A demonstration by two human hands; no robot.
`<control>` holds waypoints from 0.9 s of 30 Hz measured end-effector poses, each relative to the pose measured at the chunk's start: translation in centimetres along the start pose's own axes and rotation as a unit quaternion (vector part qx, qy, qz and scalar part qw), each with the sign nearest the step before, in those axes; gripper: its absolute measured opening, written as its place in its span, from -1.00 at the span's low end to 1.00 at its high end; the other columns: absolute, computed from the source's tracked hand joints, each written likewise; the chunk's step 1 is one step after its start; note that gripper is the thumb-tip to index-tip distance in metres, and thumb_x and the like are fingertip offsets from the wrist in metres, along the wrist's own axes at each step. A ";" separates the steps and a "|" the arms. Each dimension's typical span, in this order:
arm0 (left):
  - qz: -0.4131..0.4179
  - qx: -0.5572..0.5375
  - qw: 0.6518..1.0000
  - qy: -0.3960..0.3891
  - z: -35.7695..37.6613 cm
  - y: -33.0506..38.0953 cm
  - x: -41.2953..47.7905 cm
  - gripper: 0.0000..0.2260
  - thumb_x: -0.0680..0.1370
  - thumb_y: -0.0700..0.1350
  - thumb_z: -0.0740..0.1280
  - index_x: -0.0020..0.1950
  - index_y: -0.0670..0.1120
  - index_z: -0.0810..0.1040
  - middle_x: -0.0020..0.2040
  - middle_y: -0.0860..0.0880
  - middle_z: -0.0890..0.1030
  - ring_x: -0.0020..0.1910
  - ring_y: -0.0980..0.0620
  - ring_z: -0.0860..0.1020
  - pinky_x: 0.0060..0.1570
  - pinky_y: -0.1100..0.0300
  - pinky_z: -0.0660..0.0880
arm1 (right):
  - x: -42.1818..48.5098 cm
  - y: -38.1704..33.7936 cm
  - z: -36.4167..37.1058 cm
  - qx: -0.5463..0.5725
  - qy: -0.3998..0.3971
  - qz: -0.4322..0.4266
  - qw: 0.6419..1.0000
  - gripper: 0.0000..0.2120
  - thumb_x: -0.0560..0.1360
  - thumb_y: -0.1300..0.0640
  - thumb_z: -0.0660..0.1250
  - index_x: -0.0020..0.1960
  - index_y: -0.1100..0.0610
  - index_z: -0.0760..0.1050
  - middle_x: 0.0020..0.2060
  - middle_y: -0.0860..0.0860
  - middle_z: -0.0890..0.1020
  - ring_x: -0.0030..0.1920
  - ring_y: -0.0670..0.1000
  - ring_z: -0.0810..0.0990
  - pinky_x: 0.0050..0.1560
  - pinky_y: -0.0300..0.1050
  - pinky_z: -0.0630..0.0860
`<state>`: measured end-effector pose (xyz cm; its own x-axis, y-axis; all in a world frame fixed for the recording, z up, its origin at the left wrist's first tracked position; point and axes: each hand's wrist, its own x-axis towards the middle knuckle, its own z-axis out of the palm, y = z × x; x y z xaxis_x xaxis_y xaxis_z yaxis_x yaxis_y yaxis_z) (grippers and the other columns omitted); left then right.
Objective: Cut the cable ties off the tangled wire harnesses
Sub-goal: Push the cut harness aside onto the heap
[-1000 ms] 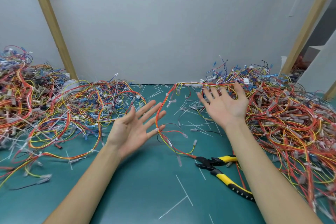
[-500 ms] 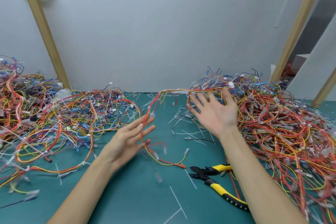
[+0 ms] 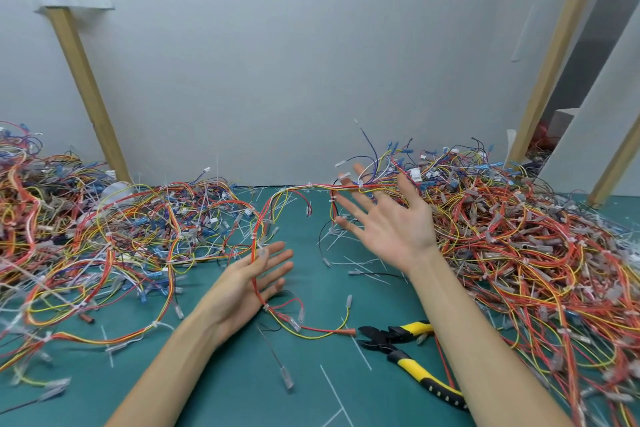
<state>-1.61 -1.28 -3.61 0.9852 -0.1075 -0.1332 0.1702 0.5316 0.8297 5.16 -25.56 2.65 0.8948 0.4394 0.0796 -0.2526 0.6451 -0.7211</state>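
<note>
Shows one red-and-yellow wire harness [image 3: 294, 188] draped across two open hands above a green mat [image 3: 221, 388].
Has the left hand [image 3: 247, 282] palm up, fingers straight and close, strand across the palm; the right hand [image 3: 393, 227] with fingers spread, strand across them, nothing pinched. Sits between a left heap [image 3: 121, 236] and a right heap [image 3: 526, 253] of tangled wire, with yellow-handled cutters [image 3: 408, 355] on the mat beside the right forearm.

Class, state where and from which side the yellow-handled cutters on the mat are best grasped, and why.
Grip the cutters by both yellow handles, coming from above: they lie flat, black jaws pointing left, handles splayed open toward the right.
</note>
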 end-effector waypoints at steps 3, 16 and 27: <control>-0.006 -0.024 1.000 0.012 -0.1 -0.1 0.1 -0.66 0.47 -0.08 0.30 0.20 -0.17 0.56 0.13 -0.13 0.67 0.02 0.00 0.68 -0.13 0.22 0.61 | 0.0 0.0 0.1 0.002 0.008 0.002 1.000 -0.37 0.60 -0.29 0.01 0.57 0.00 0.19 0.47 0.07 0.39 0.47 0.16 0.34 0.35 0.20 0.30; 0.023 -0.137 0.990 -0.010 0.8 -0.2 -0.3 -0.63 0.48 -0.10 0.24 0.20 -0.28 0.54 0.11 -0.26 0.65 0.04 -0.15 0.67 -0.03 0.12 0.64 | -0.1 0.1 0.6 -0.005 0.017 -0.007 1.000 -0.40 0.63 -0.25 -0.03 0.57 0.02 0.18 0.44 0.08 0.44 0.47 0.16 0.35 0.32 0.21 0.34; 0.049 -0.154 0.987 -0.021 0.8 0.1 -0.3 -0.70 0.48 -0.12 0.25 0.03 -0.21 0.70 0.08 -0.25 0.66 0.05 -0.15 0.67 -0.05 0.11 0.64 | 0.0 0.4 0.7 0.002 0.011 0.004 1.000 -0.41 0.64 -0.25 -0.04 0.57 0.01 0.19 0.45 0.07 0.42 0.46 0.14 0.36 0.30 0.20 0.36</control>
<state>-1.87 -1.88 -3.06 0.9968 -0.0731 -0.0328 0.0774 0.7703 0.6330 4.84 -24.83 2.84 0.9003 0.4313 0.0590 -0.2610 0.6434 -0.7196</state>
